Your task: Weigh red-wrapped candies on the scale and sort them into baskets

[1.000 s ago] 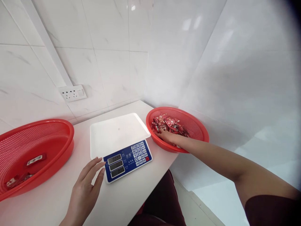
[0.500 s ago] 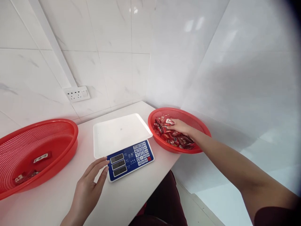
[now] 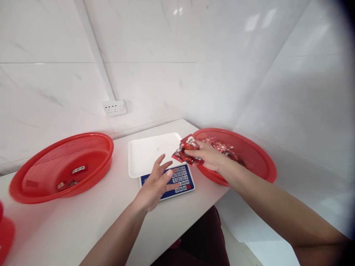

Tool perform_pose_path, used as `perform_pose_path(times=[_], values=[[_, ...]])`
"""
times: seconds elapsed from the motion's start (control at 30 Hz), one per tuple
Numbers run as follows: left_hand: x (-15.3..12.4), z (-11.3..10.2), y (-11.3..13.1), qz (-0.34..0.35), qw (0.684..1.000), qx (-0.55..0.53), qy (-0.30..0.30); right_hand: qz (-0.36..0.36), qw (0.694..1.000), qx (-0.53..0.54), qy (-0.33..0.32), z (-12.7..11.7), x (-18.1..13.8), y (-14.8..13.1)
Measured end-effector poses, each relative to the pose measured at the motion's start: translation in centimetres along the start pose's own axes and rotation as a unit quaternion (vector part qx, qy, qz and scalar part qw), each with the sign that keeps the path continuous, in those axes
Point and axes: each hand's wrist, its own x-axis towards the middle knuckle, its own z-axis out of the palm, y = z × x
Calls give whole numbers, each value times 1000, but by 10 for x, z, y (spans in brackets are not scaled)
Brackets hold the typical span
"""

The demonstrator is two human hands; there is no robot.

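My right hand [image 3: 206,154] is closed around several red-wrapped packets [image 3: 188,149], held above the right edge of the scale's white pan [image 3: 149,151]. Behind it, the right red basket [image 3: 257,157] contains more red packets [image 3: 222,147]. My left hand [image 3: 158,181], fingers spread and holding nothing, hovers over the scale's blue keypad panel [image 3: 183,179]. It hides the scale's displays and part of the keys. Nothing lies on the visible part of the pan.
The left red basket [image 3: 107,157] holds a few packets [image 3: 80,169] at its bottom. Part of another red container [image 3: 5,236] shows at the lower left. A wall socket [image 3: 114,108] sits above the white table [image 3: 111,221], and walls close in behind and at right.
My right hand has lifted packets out of the right basket and moved left towards the pan. My left hand has shifted right over the keypad and spread its fingers. The camera view has turned left.
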Motion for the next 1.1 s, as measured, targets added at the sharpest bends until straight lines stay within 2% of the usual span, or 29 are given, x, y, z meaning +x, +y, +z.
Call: perform_pose_path(times=[0.1,0.2,0.33,0.57,0.73,0.87,1.0,1.1], values=[[14,6,4,-17,996,-88,15,-15,992,-38,-122,41,9,10],[22,-3,6,-27,985,-142,91,-78,977,-95,-175,66,19,15],[23,-24,4,-3,971,-175,163,-51,967,-158,-193,81,25,11],[17,-42,8,10,961,-189,202,-47,974,-126,-184,84,33,7],[19,-41,5,17,954,-199,222,-88,980,-125,-129,86,33,12],[23,-43,2,40,939,-215,266,-118,987,-104,-32,76,37,13],[23,-48,4,64,929,-213,295,-104,973,-205,33,55,51,24],[21,-49,6,65,930,-204,300,-112,942,-310,55,47,58,33]])
